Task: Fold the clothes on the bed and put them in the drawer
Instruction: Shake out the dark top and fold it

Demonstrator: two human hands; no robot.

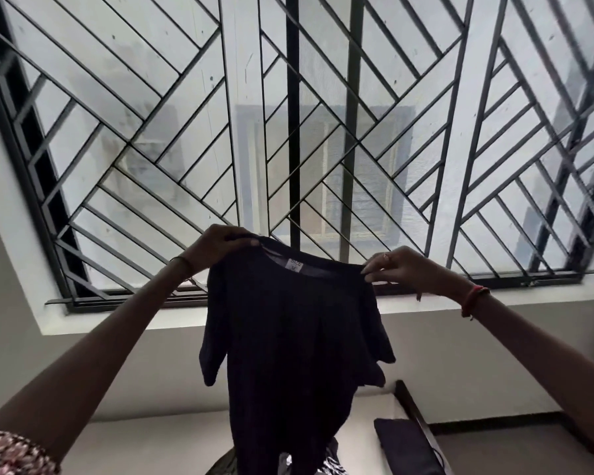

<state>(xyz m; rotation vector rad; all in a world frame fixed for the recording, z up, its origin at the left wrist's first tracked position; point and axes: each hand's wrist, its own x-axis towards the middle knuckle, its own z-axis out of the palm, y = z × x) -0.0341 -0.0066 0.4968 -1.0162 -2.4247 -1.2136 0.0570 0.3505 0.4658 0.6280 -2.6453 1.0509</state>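
One patterned sleeve fills the far-left bottom corner of my feed. Next along, the left hand grips one shoulder of the dark T-shirt, fingers curled over the cloth and thumb underneath. The shirt hangs free in the air in front of the barred window. Its neck opening is toward me, with a white size label showing inside the collar and both short sleeves drooping. Patterned fabric peeks out below its hem. The right hand pinches the other shoulder between thumb and fingertips, and a red thread band circles that wrist. At lower right, a dark flat cloth lies beside a dark edge.
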